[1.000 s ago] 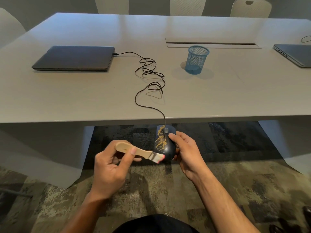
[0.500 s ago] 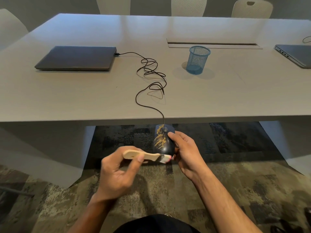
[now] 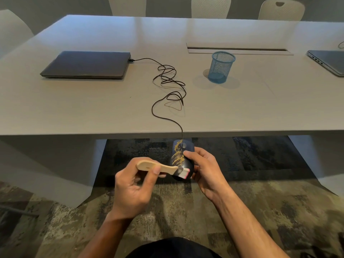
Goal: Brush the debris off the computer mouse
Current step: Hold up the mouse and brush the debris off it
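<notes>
A dark wired computer mouse (image 3: 181, 161) is held in the air below the table's front edge, gripped from the right by my right hand (image 3: 205, 169). Yellowish debris (image 3: 177, 155) streaks the left side of its top. My left hand (image 3: 134, 185) holds a small brush (image 3: 160, 167) with a pale wooden handle. Its pink-tipped bristles (image 3: 184, 173) touch the near end of the mouse. The mouse's black cord (image 3: 167, 84) runs up over the table edge in loose loops.
The cord plugs into a closed dark laptop (image 3: 87, 65) at the table's (image 3: 93, 108) left. A blue mesh pen cup (image 3: 221, 67) stands right of centre, and another closed laptop (image 3: 327, 61) lies at the far right. Chairs line the far side; patterned carpet lies below.
My left hand has shifted slightly right, bringing the brush level and its bristles onto the near end of the mouse. The mouse and my right hand have stayed almost still.
</notes>
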The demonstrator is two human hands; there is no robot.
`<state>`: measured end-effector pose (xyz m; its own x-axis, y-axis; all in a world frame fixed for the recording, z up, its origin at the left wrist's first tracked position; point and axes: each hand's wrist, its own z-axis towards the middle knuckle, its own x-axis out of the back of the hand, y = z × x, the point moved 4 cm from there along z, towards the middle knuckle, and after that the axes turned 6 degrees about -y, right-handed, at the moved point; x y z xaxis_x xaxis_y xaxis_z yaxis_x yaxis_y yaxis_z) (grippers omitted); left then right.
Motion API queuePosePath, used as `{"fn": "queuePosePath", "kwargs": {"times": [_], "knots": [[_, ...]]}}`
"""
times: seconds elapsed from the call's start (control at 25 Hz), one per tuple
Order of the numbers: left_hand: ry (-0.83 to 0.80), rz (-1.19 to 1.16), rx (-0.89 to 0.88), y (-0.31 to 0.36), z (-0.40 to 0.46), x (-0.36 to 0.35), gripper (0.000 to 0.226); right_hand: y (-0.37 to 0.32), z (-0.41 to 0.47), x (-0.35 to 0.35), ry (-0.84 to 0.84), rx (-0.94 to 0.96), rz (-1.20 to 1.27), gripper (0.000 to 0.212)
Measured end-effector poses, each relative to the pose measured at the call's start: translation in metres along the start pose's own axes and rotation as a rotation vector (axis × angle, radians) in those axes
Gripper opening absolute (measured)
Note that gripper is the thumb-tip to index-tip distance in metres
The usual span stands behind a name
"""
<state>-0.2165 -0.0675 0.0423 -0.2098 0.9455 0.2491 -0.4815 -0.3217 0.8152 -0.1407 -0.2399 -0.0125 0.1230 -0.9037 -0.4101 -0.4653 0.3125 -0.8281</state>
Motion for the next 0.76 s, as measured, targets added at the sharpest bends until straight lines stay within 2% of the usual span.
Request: {"fn": "queuePosePath", "kwargs": {"times": [0.12,0.24,0.48,0.76], "knots": [[0.084,0.050,0.030,-0.007,0.003,0.016,0.009,-0.002,-0.002,0.005,0.005,0.013,-0.025,0.029],[0.156,-0.014,0.082,-0.012,0.007,0.027,0.007,-0.001,-0.002,0.007,0.004,0.013,-0.028,0.031],[0.033,-0.088,0.068,-0.007,0.005,0.001,0.010,0.003,0.000,0.006,-0.040,-0.020,0.015,0.036],[0.166,-0.126,0.159,-0.016,0.014,0.025,0.007,0.004,-0.002,0.011,-0.052,-0.001,0.019,0.037]]}}
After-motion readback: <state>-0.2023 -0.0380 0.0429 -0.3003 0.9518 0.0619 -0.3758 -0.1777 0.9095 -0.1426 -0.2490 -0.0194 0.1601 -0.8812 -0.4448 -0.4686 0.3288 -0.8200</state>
